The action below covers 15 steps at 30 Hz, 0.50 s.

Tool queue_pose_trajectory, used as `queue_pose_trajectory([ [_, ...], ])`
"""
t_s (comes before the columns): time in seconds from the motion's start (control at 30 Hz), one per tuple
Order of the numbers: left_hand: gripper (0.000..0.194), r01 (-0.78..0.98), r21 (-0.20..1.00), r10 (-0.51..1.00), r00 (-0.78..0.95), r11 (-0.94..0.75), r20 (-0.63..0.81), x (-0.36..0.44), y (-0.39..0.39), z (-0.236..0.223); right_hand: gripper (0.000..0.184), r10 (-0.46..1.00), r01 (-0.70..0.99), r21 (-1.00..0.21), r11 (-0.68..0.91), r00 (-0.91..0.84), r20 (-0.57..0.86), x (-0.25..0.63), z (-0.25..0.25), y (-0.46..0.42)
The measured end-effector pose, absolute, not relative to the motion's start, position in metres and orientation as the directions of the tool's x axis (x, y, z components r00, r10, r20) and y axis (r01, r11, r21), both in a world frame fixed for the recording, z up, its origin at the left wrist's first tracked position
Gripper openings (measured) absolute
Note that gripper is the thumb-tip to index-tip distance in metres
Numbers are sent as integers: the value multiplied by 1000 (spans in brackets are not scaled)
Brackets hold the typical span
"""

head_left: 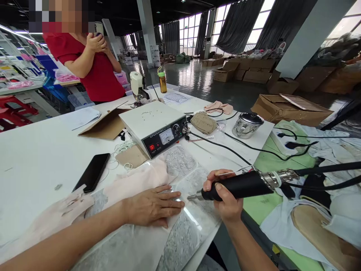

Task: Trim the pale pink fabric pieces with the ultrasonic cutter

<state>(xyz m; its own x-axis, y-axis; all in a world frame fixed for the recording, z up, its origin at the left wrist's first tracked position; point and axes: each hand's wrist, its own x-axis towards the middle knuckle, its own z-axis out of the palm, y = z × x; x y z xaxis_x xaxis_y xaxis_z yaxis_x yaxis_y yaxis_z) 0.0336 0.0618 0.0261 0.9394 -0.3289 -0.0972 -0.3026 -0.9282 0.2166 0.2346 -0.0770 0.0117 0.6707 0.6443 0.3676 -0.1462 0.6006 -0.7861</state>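
My left hand (155,206) lies flat, fingers stretched to the right, pressing pale pink fabric (143,178) against a clear plastic template (186,233) on the table. In my right hand (227,197) is a black handheld ultrasonic cutter (239,186), my fingers wrapped round its body. Its metal tip (194,197) points left, just beyond my left fingertips, at the template; whether it touches cannot be told. Thick cables run from the cutter's back end. Behind my hands stands a white control box (155,124) with a dial and a lit red switch.
A black phone (92,172), cardboard (104,124), brown cut pieces (203,123), a steel pot (248,125) and a yellow bottle (163,82) are on the white table. Cables cross the right side, near a power strip (284,141). A person in red (98,71) holds a phone across the table.
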Motion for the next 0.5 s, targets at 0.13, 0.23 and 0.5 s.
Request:
queue_pose_trajectory([
  [0.13,44,-293,280,-317,947,-914,-44,33,62,20,14,629,-142,-791,596,695,349,235,10,-79],
  [0.23,44,-294,311,-313,950,-904,-11,33,61,15,15,628,-148,-797,586,705,330,234,11,-80],
  [0.5,45,-230,419,-245,969,-879,17,35,60,13,17,646,-177,-806,565,702,299,232,19,-85],
])
